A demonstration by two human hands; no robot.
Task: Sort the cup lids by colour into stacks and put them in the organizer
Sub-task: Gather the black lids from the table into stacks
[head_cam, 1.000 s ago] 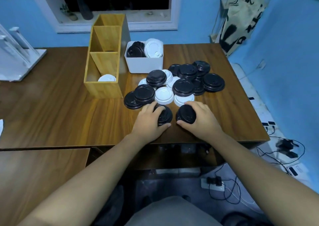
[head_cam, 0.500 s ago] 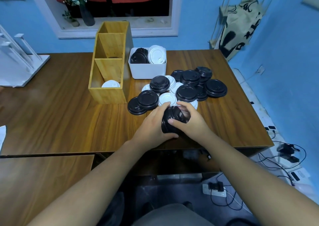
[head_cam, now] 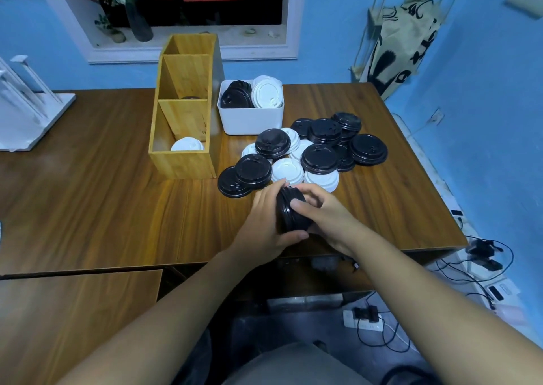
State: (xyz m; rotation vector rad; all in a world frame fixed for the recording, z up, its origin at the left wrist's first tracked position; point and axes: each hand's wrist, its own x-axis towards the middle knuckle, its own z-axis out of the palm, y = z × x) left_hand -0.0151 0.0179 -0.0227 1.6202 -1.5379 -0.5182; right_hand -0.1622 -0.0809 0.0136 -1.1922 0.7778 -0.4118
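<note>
A stack of black lids (head_cam: 289,215) stands on edge between my hands, lifted just above the table's front part. My left hand (head_cam: 264,223) grips its left side, thumb underneath. My right hand (head_cam: 323,214) holds its right side with fingers curled over the top. Behind them lies a heap of black lids (head_cam: 320,157) and white lids (head_cam: 286,170). The wooden organizer (head_cam: 182,161) stands to the left; its nearest compartment holds a white lid (head_cam: 187,145), and something dark shows in the middle compartment.
A white bin (head_cam: 251,120) with black and white lids standing on edge sits behind the heap. The brown table (head_cam: 88,193) ends close in front of my hands and at the right. A white rack (head_cam: 26,105) stands far left. Cables lie on the floor.
My hands each gripped a separate black pile on the table; they brought the piles together into one stack and tipped it on edge between them.
</note>
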